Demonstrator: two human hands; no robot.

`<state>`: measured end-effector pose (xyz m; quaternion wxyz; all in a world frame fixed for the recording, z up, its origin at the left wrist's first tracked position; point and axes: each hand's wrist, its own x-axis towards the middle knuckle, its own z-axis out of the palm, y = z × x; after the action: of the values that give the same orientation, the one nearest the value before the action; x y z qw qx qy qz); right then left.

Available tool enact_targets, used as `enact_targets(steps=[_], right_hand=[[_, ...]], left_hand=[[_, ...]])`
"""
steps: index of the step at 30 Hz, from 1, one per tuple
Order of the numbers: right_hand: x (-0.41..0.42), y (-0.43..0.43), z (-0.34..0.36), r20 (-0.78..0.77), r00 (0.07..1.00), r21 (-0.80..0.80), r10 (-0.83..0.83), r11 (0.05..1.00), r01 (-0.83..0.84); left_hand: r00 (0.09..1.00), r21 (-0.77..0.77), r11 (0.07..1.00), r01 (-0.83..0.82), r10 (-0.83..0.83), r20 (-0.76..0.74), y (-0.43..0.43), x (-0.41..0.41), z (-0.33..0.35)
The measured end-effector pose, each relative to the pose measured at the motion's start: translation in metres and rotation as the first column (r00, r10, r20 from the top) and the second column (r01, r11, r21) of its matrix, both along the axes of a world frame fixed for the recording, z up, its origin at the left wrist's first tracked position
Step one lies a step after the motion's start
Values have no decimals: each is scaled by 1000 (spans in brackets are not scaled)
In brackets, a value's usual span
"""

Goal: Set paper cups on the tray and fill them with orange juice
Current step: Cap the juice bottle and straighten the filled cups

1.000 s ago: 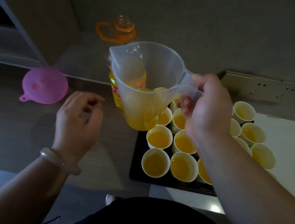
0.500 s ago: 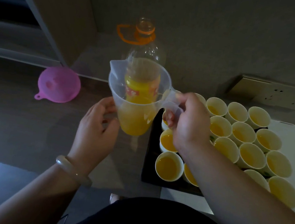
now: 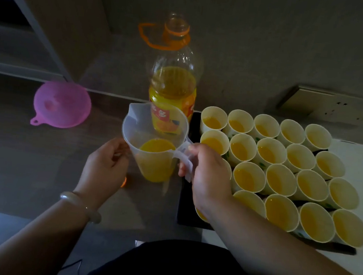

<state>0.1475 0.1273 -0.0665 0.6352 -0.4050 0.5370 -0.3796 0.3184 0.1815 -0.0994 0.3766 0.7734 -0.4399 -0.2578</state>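
Observation:
A clear plastic jug [image 3: 152, 156] with orange juice in its lower part stands upright on the dark counter, left of the black tray [image 3: 186, 214]. My right hand [image 3: 206, 174] grips the jug's handle. Just left of the jug is my left hand [image 3: 105, 165], its loosely curled fingers touching the jug's wall and holding nothing. Several white paper cups [image 3: 280, 181] fill the tray in rows, each with juice in it. My right wrist hides part of the nearest cups. Behind the jug stands an uncapped juice bottle [image 3: 172, 88], about half full.
A pink funnel [image 3: 61, 105] lies on the counter at the far left. A small orange cap [image 3: 124, 182] peeks out under my left hand. On the wall behind the tray is a socket panel [image 3: 332, 104]. A cabinet edge runs along the back left.
The jug has come down from a tilted pour above the cups to stand upright on the counter left of the tray. My left hand has moved in against its side.

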Motion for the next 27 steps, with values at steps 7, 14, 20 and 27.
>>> enact_targets(steps=[7, 14, 20, 27], right_hand=[[5, 1, -10, -50, 999, -20, 6, 1000, -7], [7, 0, -12, -121, 991, 134, -50, 989, 67], [10, 0, -8, -58, 988, 114, -144, 982, 150], [1, 0, 5, -397, 915, -152, -71, 988, 11]], left_hand=[[873, 438, 881, 179, -348, 342, -2, 24, -20], [718, 680, 698, 224, -590, 369, -4, 40, -49], [775, 637, 727, 259, -549, 312, -9, 37, -41], [839, 519, 809, 275, -466, 281, -29, 50, -23]])
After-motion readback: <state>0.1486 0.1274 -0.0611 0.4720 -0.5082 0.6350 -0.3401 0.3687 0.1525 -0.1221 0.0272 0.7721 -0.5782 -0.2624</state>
